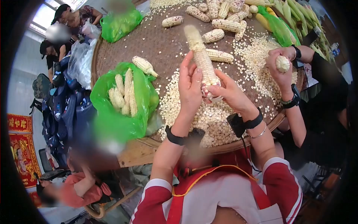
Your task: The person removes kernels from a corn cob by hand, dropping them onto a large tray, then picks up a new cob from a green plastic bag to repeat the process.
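Observation:
A corn cob (201, 61) is held upright in front of me, its upper part stripped bare and its lower end still bearing kernels. My left hand (190, 86) wraps the cob's left side. On the right side of the lower end, my right hand (230, 92) grips it, with the thumb over the kernels. Beneath both hands lies a heap of loose pale kernels (216, 125). Just behind the held cob, another cob with kernels (220, 55) rests on the round woven tray (164, 48).
A green bag (143, 106) with stripped cobs stands at the left, a whole cob (144, 66) beside it. More cobs (227, 25) pile up at the back. A co-worker's hands (281, 71) hold a cob at the right. Other people sit at the left.

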The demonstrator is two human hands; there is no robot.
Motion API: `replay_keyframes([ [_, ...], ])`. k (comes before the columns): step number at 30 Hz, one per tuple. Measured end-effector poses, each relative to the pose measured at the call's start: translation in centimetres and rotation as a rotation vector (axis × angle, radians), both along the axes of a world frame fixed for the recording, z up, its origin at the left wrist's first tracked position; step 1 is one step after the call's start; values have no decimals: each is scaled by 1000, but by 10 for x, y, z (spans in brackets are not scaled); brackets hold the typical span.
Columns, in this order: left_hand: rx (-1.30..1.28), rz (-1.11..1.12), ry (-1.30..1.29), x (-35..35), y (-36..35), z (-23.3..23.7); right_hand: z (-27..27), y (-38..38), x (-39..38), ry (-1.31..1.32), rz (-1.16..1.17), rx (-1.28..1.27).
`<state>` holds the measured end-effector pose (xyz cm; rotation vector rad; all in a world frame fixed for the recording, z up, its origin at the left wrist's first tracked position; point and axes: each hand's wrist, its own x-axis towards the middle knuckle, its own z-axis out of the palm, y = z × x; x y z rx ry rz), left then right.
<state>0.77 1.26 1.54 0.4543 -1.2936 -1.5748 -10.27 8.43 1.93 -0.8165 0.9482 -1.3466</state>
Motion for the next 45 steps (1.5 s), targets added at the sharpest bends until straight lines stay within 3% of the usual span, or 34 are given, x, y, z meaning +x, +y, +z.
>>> replay_keyframes([
  [5, -178, 138, -151, 3, -8, -5, 7, 2, -6, 6, -131, -56],
  [9, -92, 96, -117, 5, -10, -1, 3, 2, -12, 9, -194, -94],
  [11, -117, 88, -251, 9, -8, 4, 0, 2, -12, 57, -248, -77],
  [21, -269, 107, -306, -4, 3, 9, -1, -1, -6, 181, -315, -114],
  [22, -303, -23, -329, -3, -4, 0, -1, 0, -4, 206, -314, -139],
  [23, -303, -22, -331, -2, -3, 0, 0, -1, -4, 203, -313, -139],
  [25, -44, -136, -201, -3, 0, 4, 1, -1, -3, 241, -313, -113],
  [37, -260, -9, -256, -10, 7, 2, 0, 1, -4, 250, -275, -94],
  [45, -168, -75, -127, -7, -3, 1, 4, 2, -4, 186, -261, -101],
])
